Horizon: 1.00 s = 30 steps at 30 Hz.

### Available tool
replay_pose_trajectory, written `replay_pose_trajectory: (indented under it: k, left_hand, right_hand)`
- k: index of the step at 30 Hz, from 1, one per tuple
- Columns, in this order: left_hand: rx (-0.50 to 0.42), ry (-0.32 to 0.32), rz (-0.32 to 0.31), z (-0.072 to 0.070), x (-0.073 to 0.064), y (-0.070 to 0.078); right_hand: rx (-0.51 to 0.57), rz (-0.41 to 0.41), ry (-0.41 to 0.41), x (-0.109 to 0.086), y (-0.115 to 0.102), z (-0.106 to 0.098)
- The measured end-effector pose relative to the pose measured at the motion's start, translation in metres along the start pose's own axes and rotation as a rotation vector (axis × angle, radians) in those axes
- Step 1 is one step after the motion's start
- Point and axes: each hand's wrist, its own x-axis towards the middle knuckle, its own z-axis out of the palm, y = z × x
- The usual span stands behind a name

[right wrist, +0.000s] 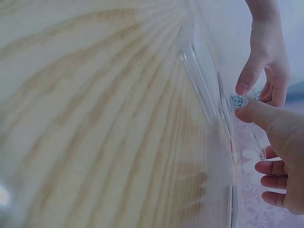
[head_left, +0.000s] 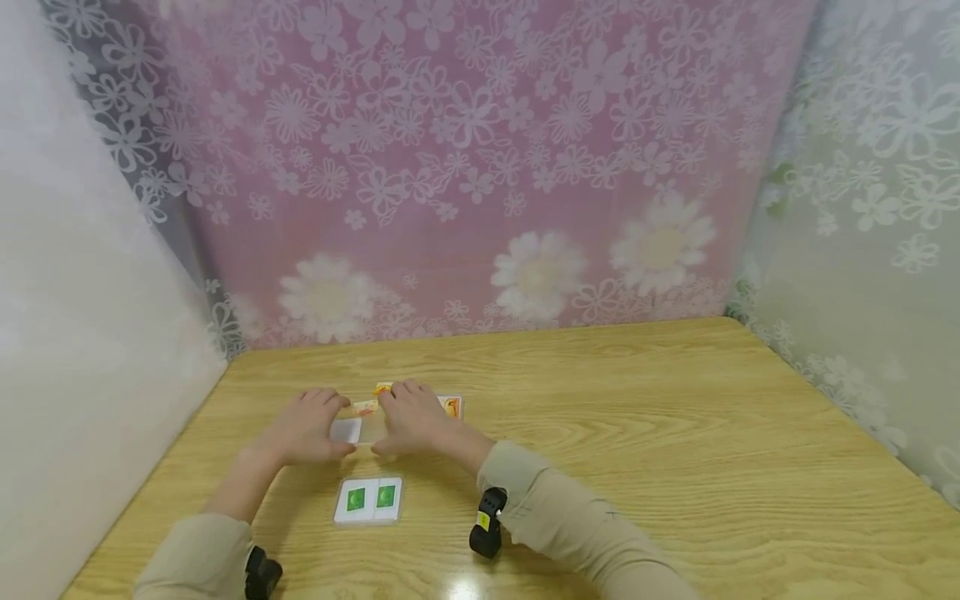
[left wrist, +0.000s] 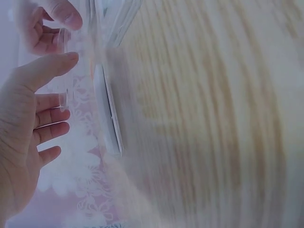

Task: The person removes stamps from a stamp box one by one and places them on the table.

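A thin clear plastic cover [left wrist: 63, 97] is held off the table between both hands. At its left side, my left hand [head_left: 307, 427] pinches it between thumb and fingers. From the opposite side my right hand [head_left: 414, 421] grips it the same way, as the right wrist view also shows with the cover [right wrist: 257, 141]. Below and behind the cover lie a white piece [head_left: 346, 431] and a card with an orange picture [head_left: 365, 407]. Closer to the person, a clear flat case [head_left: 367, 501] holds two green picture cards.
Beyond the right hand, another case with an orange picture [head_left: 452, 407] is partly hidden. A further orange piece [head_left: 383, 387] shows behind the fingers. The wooden table [head_left: 637, 450] meets flowered curtains at the back and sides.
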Motion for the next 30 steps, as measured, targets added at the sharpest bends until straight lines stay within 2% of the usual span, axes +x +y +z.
replay_pose_trajectory:
  k: [4,11,23,30]
  left_hand:
    - [-0.014,-0.015,-0.029,-0.005,0.000,-0.004]
    - [-0.033,-0.087,-0.088,-0.009,-0.006,-0.012]
    - [-0.024,-0.157,-0.135,-0.010,-0.013,-0.022]
    - [-0.036,-0.188,-0.159,-0.011,-0.015,-0.025]
  right_hand:
    - [0.019,0.014,-0.001,0.006,-0.004,-0.002]
    - [0.050,0.019,-0.022,0.014,-0.015,-0.002]
    - [0.088,0.062,-0.066,0.028,-0.030,-0.001]
    - [0.162,0.094,-0.089,0.034,-0.035,0.004]
